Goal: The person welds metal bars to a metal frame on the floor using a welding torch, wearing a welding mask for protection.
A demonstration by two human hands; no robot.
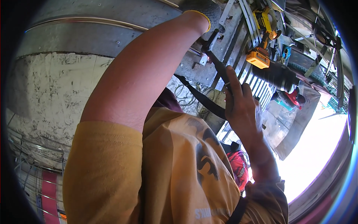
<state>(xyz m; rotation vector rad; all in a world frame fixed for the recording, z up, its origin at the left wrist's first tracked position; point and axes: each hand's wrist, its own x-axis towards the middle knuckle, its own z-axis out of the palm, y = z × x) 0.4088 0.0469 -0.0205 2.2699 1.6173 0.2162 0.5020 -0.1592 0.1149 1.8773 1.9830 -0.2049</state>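
My left hand (201, 11) wears a dark grey glove with a yellow cuff and reaches to the top edge, by a flat metal bar (226, 14). Its fingers are mostly out of sight, so I cannot tell what they hold. Bare and closed, my right hand (243, 106) grips a black-handled tool (219, 67), the index finger lying along the handle. The tool's dark crosswise head looks hammer-like and is beside a small shiny metal bracket (203, 59). A black strap or cable (203, 99) runs up left from near that hand.
A yellow cordless power tool (263, 37) with its battery lies at the upper right, above a black cylindrical object (276, 75) and a red-and-teal tool (291, 99). Metal rails (85, 19) cross the upper left. A red bag (238, 166) is beside my body.
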